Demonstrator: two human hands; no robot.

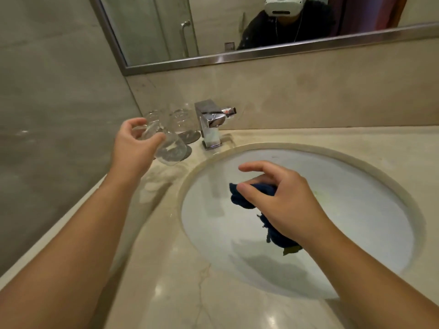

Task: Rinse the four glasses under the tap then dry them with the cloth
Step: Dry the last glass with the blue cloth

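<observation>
Our left hand (133, 148) grips a tilted glass (169, 148), mouth probably toward the cloth (242, 198). Our right hand (285, 205) pinches that cloth over the sink (344, 181), forefinger spread.

The tap (210, 124) stands at the basin's (370, 167) back left rim, with glasses (181, 118) crowded just left of it. The counter (356, 138) right of the basin gives a hand open passage

Bare forearms (78, 229), white headset (282, 4), dark top (259, 32)
</observation>
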